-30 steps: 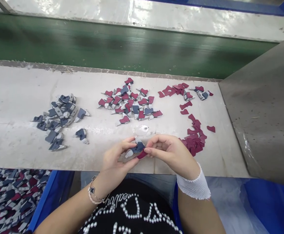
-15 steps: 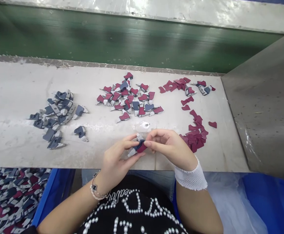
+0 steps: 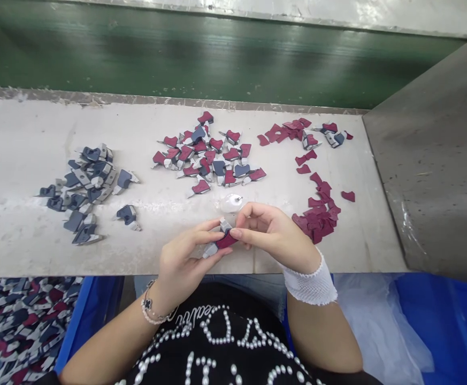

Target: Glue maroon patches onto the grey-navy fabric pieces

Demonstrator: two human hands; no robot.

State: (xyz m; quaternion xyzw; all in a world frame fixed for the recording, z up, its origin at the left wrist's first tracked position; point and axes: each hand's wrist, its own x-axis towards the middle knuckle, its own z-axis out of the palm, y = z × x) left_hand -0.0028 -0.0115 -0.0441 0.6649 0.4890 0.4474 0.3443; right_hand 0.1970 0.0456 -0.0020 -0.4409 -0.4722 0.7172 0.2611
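A pale table [image 3: 12, 230] runs below a green strip [image 3: 217, 64], with the part [image 3: 209, 249] just above its near edge. The left hand [image 3: 179, 262] has its grip on the part, thumb below and fingers above; the right hand's [image 3: 275, 232] grip is pinched at the right end of the red piece [image 3: 226, 240] lying against it. A firm left hold with light, even right fingertip pressure would likely suit this contact; pushing one corner could skew the piece. Near the part, a clear blob [image 3: 230, 203] sits just beyond, so wrists probably move best low. The mixed pile [image 3: 209, 155] is farther behind the part, the dark pile [image 3: 97, 179] well to its left, red pieces [image 3: 317, 219] to its right.
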